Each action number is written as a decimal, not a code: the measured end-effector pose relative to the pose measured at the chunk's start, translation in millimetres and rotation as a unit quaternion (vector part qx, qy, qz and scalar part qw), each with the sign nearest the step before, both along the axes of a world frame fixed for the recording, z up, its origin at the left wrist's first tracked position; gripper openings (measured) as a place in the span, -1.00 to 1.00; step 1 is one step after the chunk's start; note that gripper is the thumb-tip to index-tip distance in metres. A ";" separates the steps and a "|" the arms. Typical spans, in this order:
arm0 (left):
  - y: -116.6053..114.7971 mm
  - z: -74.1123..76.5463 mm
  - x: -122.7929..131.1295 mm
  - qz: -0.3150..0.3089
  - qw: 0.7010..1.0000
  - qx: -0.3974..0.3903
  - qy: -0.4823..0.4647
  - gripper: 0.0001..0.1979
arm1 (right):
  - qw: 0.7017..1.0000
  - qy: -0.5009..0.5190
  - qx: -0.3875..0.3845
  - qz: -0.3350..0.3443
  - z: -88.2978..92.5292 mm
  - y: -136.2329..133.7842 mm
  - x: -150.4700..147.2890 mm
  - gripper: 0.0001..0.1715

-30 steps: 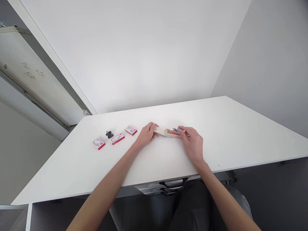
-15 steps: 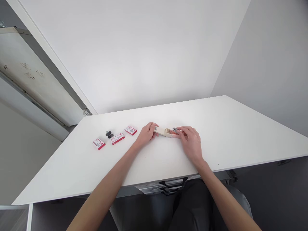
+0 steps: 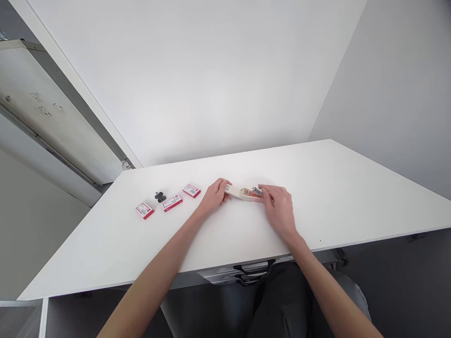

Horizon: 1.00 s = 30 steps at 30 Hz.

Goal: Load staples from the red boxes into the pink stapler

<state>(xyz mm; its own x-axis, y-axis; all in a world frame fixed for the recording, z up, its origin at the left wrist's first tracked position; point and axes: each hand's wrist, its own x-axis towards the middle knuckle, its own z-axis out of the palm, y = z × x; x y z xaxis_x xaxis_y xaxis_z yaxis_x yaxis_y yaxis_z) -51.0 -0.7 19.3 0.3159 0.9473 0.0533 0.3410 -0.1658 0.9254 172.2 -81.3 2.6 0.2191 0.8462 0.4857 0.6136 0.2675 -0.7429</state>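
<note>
A cream and pink stapler [image 3: 237, 192] lies opened out on the white table, its two halves spread almost into a line. My left hand [image 3: 214, 193] is closed around its cream end. At the pink end, my right hand [image 3: 280, 204] pinches the stapler's silver metal magazine [image 3: 257, 191], which is tilted up over the pink half. My right fingers cover the far end of the pink part, so its tip is hidden. Whether staples lie in the metal channel is too small to tell.
Left of my hands lie three red and white small boxes [image 3: 172, 202], spaced apart. A black staple remover [image 3: 160, 197] is among them. The table's [image 3: 239, 234] front edge runs close below my forearms, with black drawer handles [image 3: 254, 268] under it. A white wall [image 3: 218, 84] stands behind.
My right hand has shifted slightly, and more of the silver metal magazine shows beside its fingertips. My left hand and the boxes have stayed in place.
</note>
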 end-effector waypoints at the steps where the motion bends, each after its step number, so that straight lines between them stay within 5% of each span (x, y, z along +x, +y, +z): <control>1: 0.3 -0.5 0.2 0.005 1.000 -0.004 -0.005 -0.65 | 1.000 0.005 0.004 -0.027 -0.2 0.0 0.1 -0.55; 4: 1.6 -1.0 1.2 0.022 0.999 -0.010 -0.026 -0.67 | 0.995 0.035 0.002 -0.092 -1.9 0.4 1.1 -0.53; 9: 3.0 2.7 2.8 0.047 0.996 -0.032 -0.073 -0.69 | 0.984 0.147 -0.043 -0.096 -0.2 -0.8 2.9 -0.39; 17: 1.2 3.1 0.8 0.019 0.995 -0.032 -0.092 -0.64 | 0.952 0.296 -0.065 0.037 7.8 -2.2 4.2 -0.34; 30: -13.8 4.9 7.2 -0.005 1.000 0.017 0.019 -0.58 | 0.977 0.195 -0.037 0.077 9.2 -7.5 -2.3 -0.29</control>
<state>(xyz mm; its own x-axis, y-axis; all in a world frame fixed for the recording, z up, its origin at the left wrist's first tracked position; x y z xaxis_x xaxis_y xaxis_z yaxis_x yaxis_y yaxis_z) -43.8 -14.6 24.3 0.3269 0.9421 0.0739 0.3734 -0.2006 0.9057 169.9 -88.9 11.8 0.2424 0.9134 0.3269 0.2372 0.2709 -0.9329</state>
